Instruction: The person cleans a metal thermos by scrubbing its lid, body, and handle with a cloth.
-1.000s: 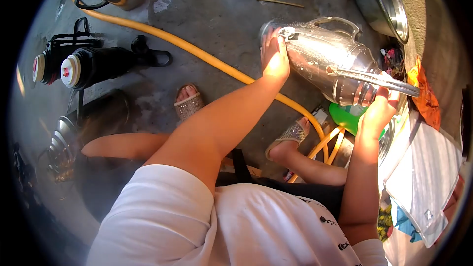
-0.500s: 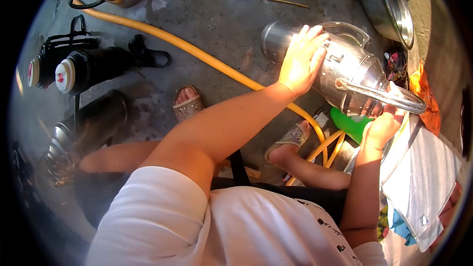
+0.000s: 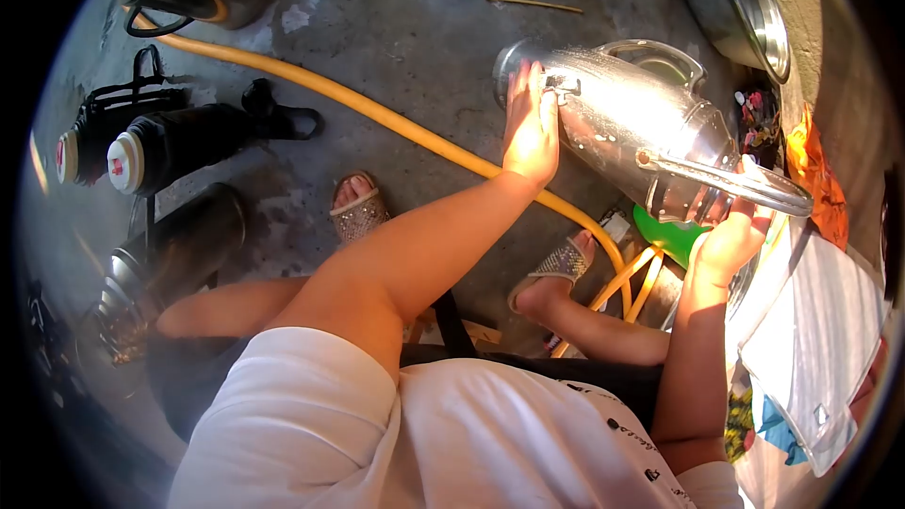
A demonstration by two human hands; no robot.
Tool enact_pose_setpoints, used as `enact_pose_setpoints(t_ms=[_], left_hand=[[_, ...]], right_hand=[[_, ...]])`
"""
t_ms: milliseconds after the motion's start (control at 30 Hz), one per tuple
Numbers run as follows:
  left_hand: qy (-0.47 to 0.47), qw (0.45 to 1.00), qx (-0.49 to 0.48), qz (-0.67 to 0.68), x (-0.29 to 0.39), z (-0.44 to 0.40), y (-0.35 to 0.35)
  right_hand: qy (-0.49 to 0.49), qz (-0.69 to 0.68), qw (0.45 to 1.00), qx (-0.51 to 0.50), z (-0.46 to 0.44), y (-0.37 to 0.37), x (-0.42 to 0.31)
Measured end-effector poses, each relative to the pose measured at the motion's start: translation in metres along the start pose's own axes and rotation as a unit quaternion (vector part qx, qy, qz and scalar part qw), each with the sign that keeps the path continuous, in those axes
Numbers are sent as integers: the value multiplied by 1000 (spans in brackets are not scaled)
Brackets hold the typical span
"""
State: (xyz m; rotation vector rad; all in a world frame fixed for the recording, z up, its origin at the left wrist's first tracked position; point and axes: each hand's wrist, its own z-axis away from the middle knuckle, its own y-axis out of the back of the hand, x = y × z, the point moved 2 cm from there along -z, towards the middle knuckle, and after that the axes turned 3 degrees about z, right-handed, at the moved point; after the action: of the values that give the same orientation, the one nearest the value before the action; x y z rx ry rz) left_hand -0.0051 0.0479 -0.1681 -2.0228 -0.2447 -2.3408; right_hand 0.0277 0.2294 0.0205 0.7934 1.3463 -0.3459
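A shiny metal thermos flask (image 3: 622, 108) lies tilted on its side in front of me, its base to the upper left and its mouth end to the lower right. My left hand (image 3: 530, 137) rests flat on the flask near its base, fingers stretched out. With my right hand (image 3: 731, 240) I grip the mouth end by the carrying handle (image 3: 731, 181); some of those fingers are hidden behind the metal. A side handle (image 3: 660, 57) stands out on the flask's far side. Bright sunlight glares off its body.
A yellow hose (image 3: 377, 118) crosses the concrete floor. On the left lie black flasks (image 3: 179, 146) with straps, beside a dark metal flask (image 3: 179, 231). A metal basin (image 3: 735, 9) leans at the upper right, above an orange bag (image 3: 816, 179). Something green (image 3: 665, 234) is below my flask.
My left hand has slid along the flask toward its base, uncovering the middle of the body. The right hand keeps its hold at the mouth end. The view has shifted slightly.
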Motion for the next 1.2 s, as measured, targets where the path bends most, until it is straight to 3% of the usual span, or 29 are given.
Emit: enact_pose_setpoints(t_ms=[100, 133, 200, 267, 300, 467, 500, 567, 600, 700, 767, 800, 867, 933, 1000, 1033, 1067, 1100, 1200], left_hand=[[107, 993, 43, -32, -42, -34, 14], [188, 982, 0, -27, -74, -49, 17], [250, 967, 27, 35, -72, -44, 13], [299, 942, 113, 105, -47, -20, -4], [264, 951, 123, 101, -37, -5, -12], [332, 895, 139, 264, -50, 2, -30], [346, 890, 148, 258, -56, -10, -24], [372, 879, 167, 246, -67, -33, -11], [378, 874, 159, 261, -67, -41, -4], [334, 910, 127, 210, -91, -59, 4], [245, 966, 60, 63, -84, -68, 11], [244, 966, 58, 65, -83, -75, 13], [108, 993, -1, -51, -78, -86, 16], [86, 995, -6, -53, -56, -86, 24], [-2, 995, -51, -82, -29, -82, 25], [-74, 994, -7, -74, -7, -79, 19], [-27, 997, -69, 3, 9, -75, 14], [-43, 996, -82, 18, 18, -73, 9], [-64, 994, -56, 64, 39, -60, 7]], right_hand=[[36, 3, 999, -25, 9, -6, -6], [80, 11, 995, -55, 6, -4, -2], [178, 42, 981, -61, -1, -1, 8], [137, 18, 988, -69, 6, -6, 0], [99, -5, 992, -78, 8, -9, -3], [56, -20, 998, -15, 14, -14, -9], [77, -16, 995, -69, 15, -11, -8], [159, 33, 982, -91, 12, -7, -1], [152, 9, 984, -95, 15, -7, 0], [200, -12, 974, -105, 11, -4, 8], [234, 3, 965, -121, 14, -5, 7], [236, 4, 964, -120, 12, -5, 6], [324, 100, 931, -138, 14, -4, 5], [280, 34, 947, -151, 14, -1, 9], [322, 94, 930, -154, 15, -2, 5], [323, 94, 930, -150, 15, -3, 4], [364, 119, 911, -154, 17, -8, 2], [403, 143, 890, -159, 20, -11, -1], [365, 67, 912, -173, 20, -14, -3]])
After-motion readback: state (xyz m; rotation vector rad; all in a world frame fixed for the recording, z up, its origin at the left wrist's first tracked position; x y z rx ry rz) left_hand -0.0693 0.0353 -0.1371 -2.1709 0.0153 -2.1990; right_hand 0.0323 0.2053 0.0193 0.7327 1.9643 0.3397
